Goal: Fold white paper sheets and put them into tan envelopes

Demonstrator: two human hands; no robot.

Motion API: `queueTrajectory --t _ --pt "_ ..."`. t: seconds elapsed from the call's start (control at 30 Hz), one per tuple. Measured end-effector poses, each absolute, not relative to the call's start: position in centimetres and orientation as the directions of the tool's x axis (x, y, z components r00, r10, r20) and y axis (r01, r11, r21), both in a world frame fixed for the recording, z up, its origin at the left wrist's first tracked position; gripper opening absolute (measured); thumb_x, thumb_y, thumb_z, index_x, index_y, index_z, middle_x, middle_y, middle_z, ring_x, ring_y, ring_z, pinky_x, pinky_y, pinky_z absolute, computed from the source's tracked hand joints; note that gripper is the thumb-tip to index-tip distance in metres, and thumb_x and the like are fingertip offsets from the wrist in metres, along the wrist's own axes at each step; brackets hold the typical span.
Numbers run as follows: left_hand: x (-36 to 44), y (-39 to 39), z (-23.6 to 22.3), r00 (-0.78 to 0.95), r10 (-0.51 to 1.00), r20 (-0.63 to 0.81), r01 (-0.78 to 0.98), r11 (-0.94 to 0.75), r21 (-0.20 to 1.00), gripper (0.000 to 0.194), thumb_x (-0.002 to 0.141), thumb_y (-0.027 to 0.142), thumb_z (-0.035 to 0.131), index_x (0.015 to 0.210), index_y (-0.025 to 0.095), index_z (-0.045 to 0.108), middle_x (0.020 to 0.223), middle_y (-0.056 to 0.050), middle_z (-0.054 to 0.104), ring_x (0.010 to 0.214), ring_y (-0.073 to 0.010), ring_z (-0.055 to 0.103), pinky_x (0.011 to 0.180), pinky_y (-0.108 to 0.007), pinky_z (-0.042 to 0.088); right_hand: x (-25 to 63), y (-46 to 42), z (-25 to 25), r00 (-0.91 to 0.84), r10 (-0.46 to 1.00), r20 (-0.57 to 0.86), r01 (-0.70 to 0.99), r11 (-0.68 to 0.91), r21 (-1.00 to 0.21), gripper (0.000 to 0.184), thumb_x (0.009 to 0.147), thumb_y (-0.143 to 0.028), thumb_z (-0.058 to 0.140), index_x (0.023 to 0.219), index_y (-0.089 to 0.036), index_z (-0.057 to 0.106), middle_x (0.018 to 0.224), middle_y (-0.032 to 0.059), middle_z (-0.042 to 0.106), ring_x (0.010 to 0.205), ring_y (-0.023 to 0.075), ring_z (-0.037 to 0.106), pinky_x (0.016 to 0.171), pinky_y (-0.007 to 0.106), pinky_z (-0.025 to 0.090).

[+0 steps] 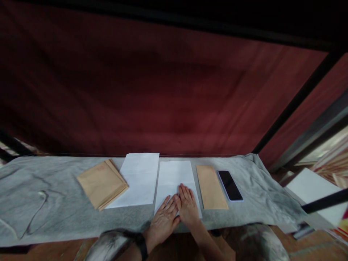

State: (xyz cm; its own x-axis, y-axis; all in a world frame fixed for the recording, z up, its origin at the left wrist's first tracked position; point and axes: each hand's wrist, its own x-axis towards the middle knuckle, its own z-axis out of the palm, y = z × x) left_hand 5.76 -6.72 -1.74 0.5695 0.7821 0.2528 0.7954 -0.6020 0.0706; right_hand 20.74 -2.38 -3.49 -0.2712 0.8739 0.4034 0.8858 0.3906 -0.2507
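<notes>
A white sheet of paper [175, 172] lies on the grey cloth in front of me, with faint crease lines across it. My left hand [164, 215] rests flat on its lower part, fingers stretched out. My right hand [187, 206] lies flat beside it, its fingers extended and touching the left fingertips. To the left is a stack of white paper [143, 177], partly under a pile of brown envelopes [100, 183]. A single brown envelope [212, 186] lies just right of the sheet.
A phone [230, 185] with a dark screen lies right of the single envelope. The grey cloth [62, 221] covers the narrow table, and a thin cable [35, 214] lies at its left. A red curtain [174, 90] hangs behind. White board-like sheets [312, 188] lie at far right.
</notes>
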Motion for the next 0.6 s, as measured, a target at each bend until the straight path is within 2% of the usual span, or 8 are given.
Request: queueTrajectory --t 0.1,0.2,0.4,0.47,0.6 --pt "5.4 -7.1 -1.8 0.525 0.81 0.261 0.824 -0.561 0.083 0.066 0.099 0.047 0.045 0.154 0.018 0.026 0.155 -0.011 0.042 0.143 -0.0225 0.038 0.117 -0.046 0.035 22.0 -2.4 -4.4 -0.263 0.869 0.42 0.919 0.358 -0.164 0.051 0.104 -0.037 0.035 0.148 -0.014 0.042 0.153 0.0129 0.043 0.142 0.0238 0.039 0.115 0.044 0.033" --pt "4.9 -7.3 -1.7 0.497 0.825 0.27 0.841 -0.535 0.084 0.07 0.097 0.055 0.044 0.155 0.021 0.025 0.158 -0.01 0.037 0.145 -0.0241 0.036 0.117 -0.048 0.034 23.2 -2.9 -5.1 -0.236 0.852 0.467 0.932 0.334 -0.139 0.056 0.103 -0.041 0.037 0.149 -0.011 0.039 0.154 0.0149 0.04 0.141 0.0251 0.039 0.116 0.042 0.032" --pt "4.1 -7.2 -1.6 0.488 0.814 0.316 0.845 -0.531 0.06 0.069 0.096 0.059 0.044 0.155 0.032 0.023 0.159 -0.005 0.036 0.144 -0.0252 0.036 0.118 -0.051 0.028 22.4 -2.4 -5.4 -0.16 0.85 0.502 0.937 0.29 -0.193 0.056 0.103 -0.041 0.034 0.15 -0.011 0.039 0.152 0.0161 0.043 0.141 0.0265 0.041 0.114 0.044 0.035" --pt "4.1 -7.2 -1.7 0.493 0.804 0.332 0.844 -0.534 0.041 0.069 0.096 0.059 0.044 0.156 0.031 0.022 0.158 -0.005 0.037 0.144 -0.0251 0.036 0.119 -0.051 0.026 21.3 -1.6 -4.8 -0.161 0.866 0.473 0.931 0.292 -0.218 0.055 0.103 -0.04 0.033 0.149 -0.01 0.039 0.153 0.0156 0.041 0.142 0.0255 0.04 0.114 0.043 0.036" --pt "4.1 -7.2 -1.7 0.506 0.795 0.335 0.842 -0.54 0.011 0.071 0.096 0.06 0.042 0.156 0.027 0.023 0.158 -0.007 0.037 0.144 -0.0251 0.037 0.118 -0.05 0.028 19.3 0.1 -3.8 -0.272 0.875 0.4 0.9 0.378 -0.216 0.053 0.104 -0.04 0.032 0.149 -0.014 0.041 0.155 0.011 0.039 0.144 0.0228 0.036 0.116 0.04 0.034"
